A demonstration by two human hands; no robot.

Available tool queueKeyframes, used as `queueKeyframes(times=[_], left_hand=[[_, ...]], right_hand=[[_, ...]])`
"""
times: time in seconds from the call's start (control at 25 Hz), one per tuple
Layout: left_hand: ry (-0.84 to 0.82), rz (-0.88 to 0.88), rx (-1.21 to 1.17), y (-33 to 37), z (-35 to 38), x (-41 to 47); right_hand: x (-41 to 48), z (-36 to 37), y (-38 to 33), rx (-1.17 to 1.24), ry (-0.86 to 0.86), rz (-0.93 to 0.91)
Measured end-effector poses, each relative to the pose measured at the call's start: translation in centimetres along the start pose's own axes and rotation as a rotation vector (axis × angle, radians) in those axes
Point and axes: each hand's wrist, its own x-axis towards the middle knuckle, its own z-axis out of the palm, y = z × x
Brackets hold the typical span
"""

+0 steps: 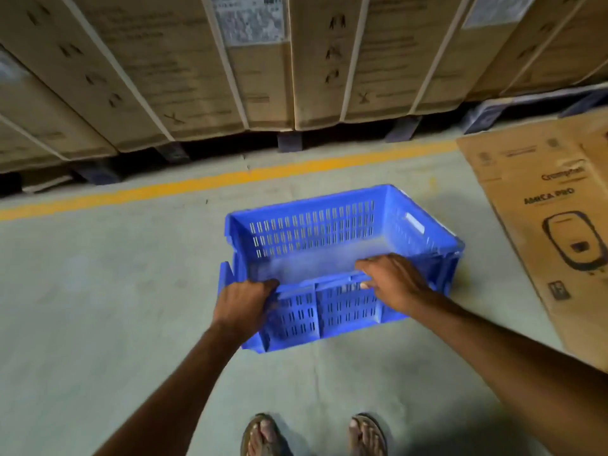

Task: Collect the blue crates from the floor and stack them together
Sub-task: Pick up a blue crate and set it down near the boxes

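Left of the blue crate (312, 232), a yellow line (131, 194) runs across the concrete floor (98, 307). Beyond the crate, tall cartons (164, 77) stand on pallets, so the crate sits out in the open aisle where it can be reached.

At the crate's near-left corner the left hand (245, 302) grips the rim, with the fingers (265, 286) curled over the edge and the thumb side outside. The crate itself is empty and open side up, just ahead of the person's sandalled feet (263, 436). It looks tipped a little, though the blur leaves me unsure whether its base is on the floor or just clear of it.

On the same near rim, towards the right, the right hand (391, 281) has it too, its fingers (365, 266) hooked inside the wall. Two hands spread along one long side seems a sensible hold for carrying it level.

Right of the crate a printed cardboard box (543, 225) lies close by. No other crate or stack is in sight.
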Motion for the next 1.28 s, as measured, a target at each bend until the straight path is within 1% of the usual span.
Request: queueKeyframes(times=[0.08, 0.2, 0.24, 0.44, 0.56, 0.72, 0.84, 1.0, 1.2, 1.28], left_hand=[[0.003, -0.025, 0.041, -1.2, 4.4, 4.3], [0.024, -0.039, 0.073, -2.8, 10.9, 8.5], [0.026, -0.037, 0.088, -3.2, 12.6, 9.6], [-0.04, 0.004, 0.108, -4.8, 17.7, 15.3], [-0.009, 0.014, 0.109, -5.9, 18.7, 16.7], [-0.057, 0.053, 0.09, -6.9, 18.4, 17.1], [-0.043, 0.011, 0.09, -7.5, 18.3, 17.2], [-0.058, -0.017, 0.102, -7.5, 18.2, 17.5], [-0.018, -0.055, 0.12, -7.3, 18.7, 16.1], [-0.024, -0.063, 0.104, -7.2, 18.6, 15.9]], right_hand=[[5.1, 3.7, 1.5, -0.106, 0.061, -0.026], [10.7, 8.9, 3.4, -0.23, 0.085, -0.057], [12.1, 10.5, 4.0, -0.248, 0.093, -0.042], [17.3, 15.5, 7.2, -0.162, 0.174, 0.043], [19.0, 17.5, 7.6, -0.183, 0.223, 0.044], [19.2, 17.5, 6.9, -0.194, 0.241, 0.068], [19.2, 18.0, 6.3, -0.186, 0.22, 0.04], [19.3, 18.5, 6.3, -0.188, 0.255, 0.088], [19.5, 18.3, 6.4, -0.229, 0.255, 0.031], [19.6, 17.9, 6.4, -0.238, 0.246, 0.05]])
